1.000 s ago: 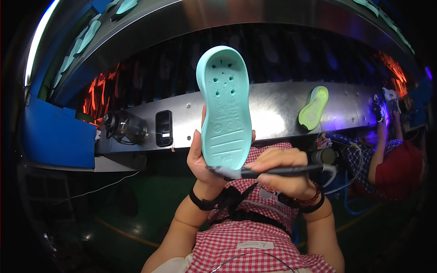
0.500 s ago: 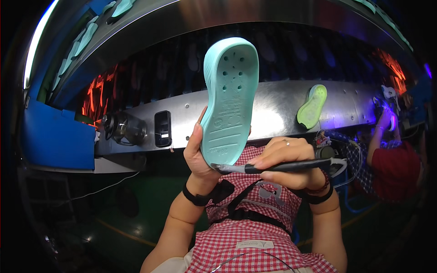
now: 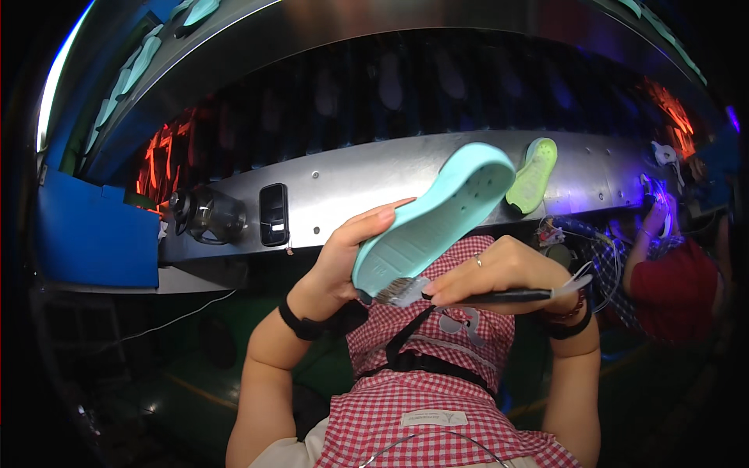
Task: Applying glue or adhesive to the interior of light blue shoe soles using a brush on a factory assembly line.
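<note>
A turquoise shoe sole (image 3: 425, 222) with holes near its far end is gripped at its heel by my left hand (image 3: 343, 249). It tilts up toward the right, over the near edge of the metal counter. My right hand (image 3: 503, 273) is closed around the dark handle of a brush (image 3: 404, 290). The brush's bristles lie against the near heel end of the sole, on the inner side of its rim. Part of my left fingers is hidden behind the sole.
A yellow-green sole (image 3: 534, 175) lies on the metal counter (image 3: 343, 183), near a dark phone (image 3: 274, 214) and a glass jug (image 3: 212, 216). Behind is a dark conveyor (image 3: 390, 90) carrying soles. A co-worker in a red top (image 3: 672, 292) works at the right. More turquoise soles (image 3: 144, 58) rest on the upper shelf.
The sole has swung from nearly upright to leaning right, and its far end has come lower. The brush has turned so its bristles show against the heel rim.
</note>
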`<state>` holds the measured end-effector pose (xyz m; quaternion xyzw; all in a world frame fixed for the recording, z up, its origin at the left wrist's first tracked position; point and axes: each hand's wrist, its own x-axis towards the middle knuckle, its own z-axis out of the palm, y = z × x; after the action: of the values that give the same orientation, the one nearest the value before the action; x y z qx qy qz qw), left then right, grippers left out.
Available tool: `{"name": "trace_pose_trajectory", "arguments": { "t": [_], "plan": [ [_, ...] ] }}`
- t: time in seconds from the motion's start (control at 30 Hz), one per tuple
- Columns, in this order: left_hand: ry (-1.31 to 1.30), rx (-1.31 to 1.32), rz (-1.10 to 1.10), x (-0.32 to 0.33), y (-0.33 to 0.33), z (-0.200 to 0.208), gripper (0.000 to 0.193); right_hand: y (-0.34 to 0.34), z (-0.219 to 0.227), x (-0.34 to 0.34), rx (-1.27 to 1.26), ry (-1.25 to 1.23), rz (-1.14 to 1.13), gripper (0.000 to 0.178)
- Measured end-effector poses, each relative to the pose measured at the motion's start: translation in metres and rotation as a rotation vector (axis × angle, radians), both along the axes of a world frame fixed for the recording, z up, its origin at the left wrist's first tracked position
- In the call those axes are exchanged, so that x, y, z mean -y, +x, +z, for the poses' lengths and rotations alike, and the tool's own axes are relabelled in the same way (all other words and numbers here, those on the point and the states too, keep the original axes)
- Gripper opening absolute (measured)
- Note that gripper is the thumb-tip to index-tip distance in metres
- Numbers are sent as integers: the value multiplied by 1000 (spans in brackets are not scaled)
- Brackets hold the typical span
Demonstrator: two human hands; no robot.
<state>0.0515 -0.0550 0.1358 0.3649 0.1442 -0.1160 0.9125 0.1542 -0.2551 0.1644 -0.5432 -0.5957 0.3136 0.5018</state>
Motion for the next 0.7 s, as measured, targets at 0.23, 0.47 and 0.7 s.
{"name": "trace_pose_trajectory", "arguments": {
  "t": [0.23, 0.47, 0.7],
  "plan": [
    [66, -57, -161, -2, -6, 1, 45, 6, -5, 4, 141, -10, 71, 17],
    [37, -112, -142, -5, -15, -6, 44, 11, -10, 13, 192, -37, -5, 21],
    [154, -150, -106, -11, -21, -8, 44, 19, -8, 15, 281, -26, -63, 24]
  ]
}}
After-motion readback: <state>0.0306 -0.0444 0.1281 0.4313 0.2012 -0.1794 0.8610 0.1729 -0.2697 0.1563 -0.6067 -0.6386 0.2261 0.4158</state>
